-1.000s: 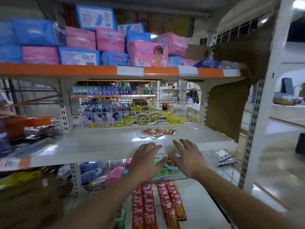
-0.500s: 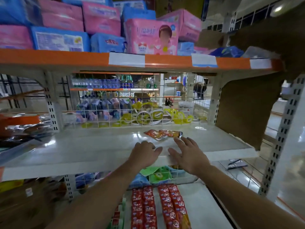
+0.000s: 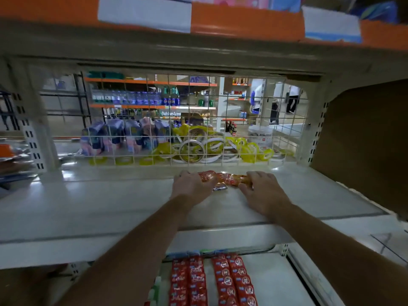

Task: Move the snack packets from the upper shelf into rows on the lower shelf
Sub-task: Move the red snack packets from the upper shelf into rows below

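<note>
Foil snack packets, judged light, limp, slippery. Ends grasped by left hand and right hand; soundest hold.

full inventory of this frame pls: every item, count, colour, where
loose packets: one bunch, red-orange, back of upper shelf, between the hands
packet rows: four, red, lower shelf
upper shelf: one, white, mid frame
lower shelf: one, white, bottom
mesh: one, white wire, behind upper shelf
tape rolls: many, yellow, behind mesh
pouches: several, purple-pink, behind mesh, left
cardboard: one panel, brown, right
shelf edge: one, orange with white labels, top
left hand: on the bunch's left end, fingers curled over it
right hand: touching its right end; grip unclear
</note>
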A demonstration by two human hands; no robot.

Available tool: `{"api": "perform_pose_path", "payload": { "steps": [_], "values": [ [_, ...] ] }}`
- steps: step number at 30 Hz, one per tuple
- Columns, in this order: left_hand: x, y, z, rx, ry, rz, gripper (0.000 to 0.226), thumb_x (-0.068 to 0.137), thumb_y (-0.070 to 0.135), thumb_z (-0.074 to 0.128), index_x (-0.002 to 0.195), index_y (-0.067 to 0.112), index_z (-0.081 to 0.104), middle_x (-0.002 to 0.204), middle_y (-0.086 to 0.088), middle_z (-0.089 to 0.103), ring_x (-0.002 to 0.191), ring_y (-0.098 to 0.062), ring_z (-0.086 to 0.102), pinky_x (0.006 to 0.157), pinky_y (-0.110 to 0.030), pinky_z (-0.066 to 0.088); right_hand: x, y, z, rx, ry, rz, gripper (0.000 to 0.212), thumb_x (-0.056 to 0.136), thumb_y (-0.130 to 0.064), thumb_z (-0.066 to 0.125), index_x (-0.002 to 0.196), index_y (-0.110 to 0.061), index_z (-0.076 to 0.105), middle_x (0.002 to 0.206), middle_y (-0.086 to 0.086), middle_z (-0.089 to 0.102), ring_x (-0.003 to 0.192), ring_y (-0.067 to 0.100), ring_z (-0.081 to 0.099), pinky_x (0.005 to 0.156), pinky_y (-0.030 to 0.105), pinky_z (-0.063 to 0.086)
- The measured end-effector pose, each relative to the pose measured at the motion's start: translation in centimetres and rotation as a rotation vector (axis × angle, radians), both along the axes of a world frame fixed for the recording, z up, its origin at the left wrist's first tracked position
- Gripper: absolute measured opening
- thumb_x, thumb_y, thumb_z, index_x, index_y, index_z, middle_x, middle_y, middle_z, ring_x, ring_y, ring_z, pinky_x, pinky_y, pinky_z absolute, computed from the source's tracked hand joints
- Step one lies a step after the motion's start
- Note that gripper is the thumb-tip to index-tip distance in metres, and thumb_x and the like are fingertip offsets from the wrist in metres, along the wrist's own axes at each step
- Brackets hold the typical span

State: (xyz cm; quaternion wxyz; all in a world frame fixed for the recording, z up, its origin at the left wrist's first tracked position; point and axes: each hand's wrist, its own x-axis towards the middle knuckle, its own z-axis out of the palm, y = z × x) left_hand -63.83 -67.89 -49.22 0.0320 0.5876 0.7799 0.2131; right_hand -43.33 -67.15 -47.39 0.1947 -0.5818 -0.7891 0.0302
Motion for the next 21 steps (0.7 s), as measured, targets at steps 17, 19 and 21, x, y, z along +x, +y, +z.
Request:
{"api": "perform_pose_path", "payload": {
  "steps": [17,19,21],
  "values": [
    [-0.6,-0.5,0.6,0.129,-0.552,-0.12,0.05,0.069,0.027,0.079,0.109,0.031,0.05,0.104,0.007,0.065,0.098,-0.015,0.063,0.088,-0.038,0.055,-2.3,2.1,1.4,-0.179,0.036,-0.148,0.061,0.082,-0.048,0.069,0.128,-0.011,0.054,0.125,0.01,0.063,0.122,0.032,0.055,0.106,0.039,0.039],
    [-0.7,-1.2,1.0,0.166,-0.699,-0.178,0.052,0.076,0.012,0.077,0.114,0.027,0.044,0.107,0.003,0.064,0.094,-0.011,0.063,0.074,-0.03,0.056,-1.8,1.5,2.2,-0.276,0.135,-0.127,0.063,0.074,-0.044,0.08,0.122,-0.009,0.061,0.112,0.008,0.068,0.109,0.029,0.064,0.101,0.041,0.048],
    [-0.6,-2.2,1.6,0.165,-0.8,-0.222,0.054,0.079,0.005,0.076,0.118,0.023,0.044,0.109,0.001,0.063,0.092,-0.009,0.063,0.063,-0.022,0.051,-1.2,0.8,2.8,-0.318,0.281,-0.097,0.053,0.067,-0.03,0.089,0.112,-0.011,0.069,0.105,0.008,0.069,0.1,0.027,0.066,0.094,0.042,0.054]
  ]
}}
